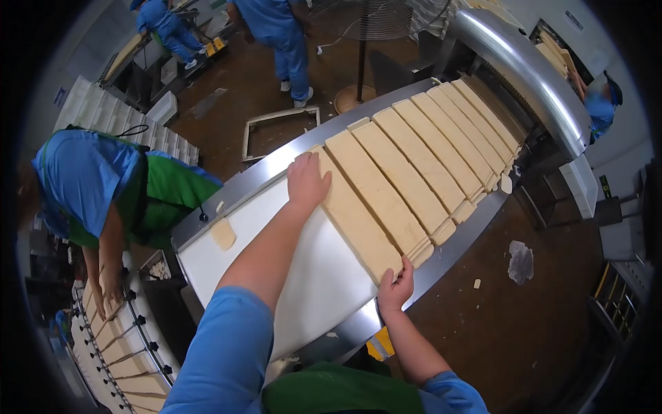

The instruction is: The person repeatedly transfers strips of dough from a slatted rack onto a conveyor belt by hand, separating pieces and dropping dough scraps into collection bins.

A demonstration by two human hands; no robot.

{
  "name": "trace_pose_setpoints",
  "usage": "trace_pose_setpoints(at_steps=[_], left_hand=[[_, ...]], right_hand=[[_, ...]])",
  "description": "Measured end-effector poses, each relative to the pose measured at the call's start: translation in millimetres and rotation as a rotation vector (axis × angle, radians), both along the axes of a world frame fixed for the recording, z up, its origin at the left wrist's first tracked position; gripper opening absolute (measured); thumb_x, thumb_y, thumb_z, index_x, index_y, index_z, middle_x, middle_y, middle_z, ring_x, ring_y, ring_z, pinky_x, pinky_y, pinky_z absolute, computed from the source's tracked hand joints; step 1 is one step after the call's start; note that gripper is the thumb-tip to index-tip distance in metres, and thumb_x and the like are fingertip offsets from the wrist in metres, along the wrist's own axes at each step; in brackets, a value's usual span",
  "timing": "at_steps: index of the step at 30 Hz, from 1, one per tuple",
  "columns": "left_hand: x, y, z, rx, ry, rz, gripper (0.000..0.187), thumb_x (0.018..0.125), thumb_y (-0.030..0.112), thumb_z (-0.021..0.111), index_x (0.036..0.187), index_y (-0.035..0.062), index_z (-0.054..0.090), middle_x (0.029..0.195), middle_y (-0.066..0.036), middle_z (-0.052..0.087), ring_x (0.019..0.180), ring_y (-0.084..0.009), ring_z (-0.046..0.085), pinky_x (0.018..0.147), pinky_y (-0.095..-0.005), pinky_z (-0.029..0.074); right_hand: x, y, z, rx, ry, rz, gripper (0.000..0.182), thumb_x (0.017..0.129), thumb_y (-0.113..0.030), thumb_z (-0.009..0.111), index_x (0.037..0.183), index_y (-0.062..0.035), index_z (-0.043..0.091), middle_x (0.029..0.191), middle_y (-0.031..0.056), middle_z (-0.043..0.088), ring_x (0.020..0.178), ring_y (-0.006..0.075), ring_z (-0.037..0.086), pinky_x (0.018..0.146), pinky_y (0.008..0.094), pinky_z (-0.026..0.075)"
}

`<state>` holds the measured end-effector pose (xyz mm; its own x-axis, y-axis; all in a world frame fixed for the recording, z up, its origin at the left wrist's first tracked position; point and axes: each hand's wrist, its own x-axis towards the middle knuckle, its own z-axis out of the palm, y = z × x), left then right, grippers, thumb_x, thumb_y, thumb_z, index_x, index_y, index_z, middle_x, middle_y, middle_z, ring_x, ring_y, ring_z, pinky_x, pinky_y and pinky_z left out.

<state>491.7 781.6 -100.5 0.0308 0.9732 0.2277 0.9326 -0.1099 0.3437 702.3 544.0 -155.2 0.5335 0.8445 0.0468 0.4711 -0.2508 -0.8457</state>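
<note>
A row of long, flat, pale dough strips lies across the conveyor, side by side and partly overlapping. The nearest dough strip [355, 221] has one of my hands at each end. At its far end, my left hand [307, 181] has its fingers bent over the edge. My right hand [396, 284] closes around the near end, thumb and fingers apart on either side of the corner. Behind it, the second dough strip [376, 190] shows several thin stacked layers at its near end. Bare white belt [324, 265] stretches in front of the strips, under my left forearm.
A dough scrap [223, 234] lies on the belt's left side. Metal side rails [476, 231] edge the conveyor, which runs to a rounded steel machine cover [531, 69]. At left, a co-worker in a green apron [169, 190] bends over another dough line [121, 338]. Other people stand farther back.
</note>
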Motion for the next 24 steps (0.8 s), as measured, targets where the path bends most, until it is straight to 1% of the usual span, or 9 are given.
trace_pose_setpoints(at_steps=[2, 5, 8, 11, 14, 16, 17, 21, 24], left_hand=[[19, 14, -1, -0.065, 0.019, 0.140, 0.067, 0.075, 0.042, 0.071, 0.123, 0.0010, 0.049, 0.128, -0.015, 0.049, 0.123, -0.0298, 0.041, 0.100, -0.0447, 0.036], [28, 6, -6, -0.028, 0.102, 0.221, 0.073, 0.075, 0.044, 0.068, 0.127, -0.0015, 0.046, 0.129, -0.019, 0.046, 0.125, -0.0309, 0.041, 0.101, -0.0485, 0.035], [23, -7, 7, -0.151, 0.165, 0.302, 0.071, 0.073, 0.048, 0.067, 0.125, 0.0019, 0.049, 0.125, -0.015, 0.049, 0.123, -0.0280, 0.041, 0.105, -0.0473, 0.030], [-14, -37, 24, -0.235, 0.215, 0.382, 0.069, 0.071, 0.043, 0.069, 0.122, 0.0006, 0.050, 0.115, -0.018, 0.054, 0.115, -0.0319, 0.047, 0.098, -0.0493, 0.036], [-82, -97, 15, -0.047, 0.204, 0.460, 0.069, 0.067, 0.043, 0.072, 0.118, 0.0005, 0.053, 0.112, -0.018, 0.057, 0.109, -0.0339, 0.051, 0.096, -0.0473, 0.038], [-126, -147, 45, -0.147, 0.237, 0.546, 0.069, 0.066, 0.045, 0.074, 0.114, -0.0004, 0.056, 0.110, -0.019, 0.058, 0.102, -0.0357, 0.056, 0.091, -0.0464, 0.043], [-147, -173, 64, -0.264, 0.226, 0.592, 0.068, 0.065, 0.046, 0.076, 0.111, -0.0005, 0.058, 0.109, -0.020, 0.059, 0.098, -0.0370, 0.058, 0.086, -0.0466, 0.046], [-218, -285, 93, -0.445, 0.126, 0.824, 0.070, 0.064, 0.050, 0.079, 0.107, -0.0008, 0.058, 0.104, -0.023, 0.062, 0.100, -0.0390, 0.059, 0.086, -0.0483, 0.047], [-226, -364, 81, -0.252, -0.043, 0.711, 0.065, 0.068, 0.042, 0.081, 0.108, -0.0028, 0.055, 0.102, -0.022, 0.063, 0.101, -0.0360, 0.060, 0.086, -0.0454, 0.049]], right_hand=[[2, 2, 1, 0.021, -0.035, 0.021, 0.047, 0.077, -0.017, 0.063, 0.121, -0.0015, 0.055, 0.074, 0.0089, 0.050, 0.068, 0.0247, 0.051, 0.063, 0.0366, 0.042], [4, 4, 4, 0.063, -0.095, 0.047, 0.044, 0.078, -0.014, 0.061, 0.119, -0.0011, 0.057, 0.073, 0.0070, 0.048, 0.064, 0.0201, 0.046, 0.059, 0.0325, 0.041], [7, 5, 5, 0.145, -0.128, 0.098, 0.037, 0.082, -0.014, 0.059, 0.116, -0.0018, 0.059, 0.078, 0.0110, 0.056, 0.071, 0.0256, 0.052, 0.067, 0.0365, 0.044], [3, -10, 29, 0.035, -0.149, 0.258, 0.031, 0.086, -0.014, 0.056, 0.115, -0.0025, 0.060, 0.086, 0.0151, 0.061, 0.078, 0.0317, 0.056, 0.072, 0.0405, 0.045], [-27, -40, 40, -0.071, -0.082, 0.475, 0.031, 0.094, -0.021, 0.046, 0.114, -0.0043, 0.061, 0.092, 0.0212, 0.064, 0.086, 0.0385, 0.060, 0.077, 0.0479, 0.047], [-51, -53, 64, -0.319, -0.032, 0.703, 0.029, 0.094, -0.020, 0.044, 0.116, -0.0065, 0.058, 0.091, 0.0228, 0.063, 0.085, 0.0401, 0.060, 0.077, 0.0492, 0.047], [-59, -59, 72, -0.327, -0.016, 0.783, 0.031, 0.093, -0.022, 0.048, 0.118, -0.0062, 0.056, 0.086, 0.0230, 0.063, 0.087, 0.0399, 0.061, 0.076, 0.0496, 0.047], [-72, -47, 93, -0.385, -0.136, 1.192, 0.066, 0.079, -0.041, 0.067, 0.130, -0.0086, 0.042, 0.107, 0.0258, 0.057, 0.094, 0.0415, 0.060, 0.081, 0.0484, 0.050], [-80, -33, 91, -0.448, -0.186, 1.343, 0.085, 0.067, -0.039, 0.079, 0.133, -0.0126, 0.034, 0.118, 0.0278, 0.047, 0.099, 0.0441, 0.058, 0.085, 0.0478, 0.051]])
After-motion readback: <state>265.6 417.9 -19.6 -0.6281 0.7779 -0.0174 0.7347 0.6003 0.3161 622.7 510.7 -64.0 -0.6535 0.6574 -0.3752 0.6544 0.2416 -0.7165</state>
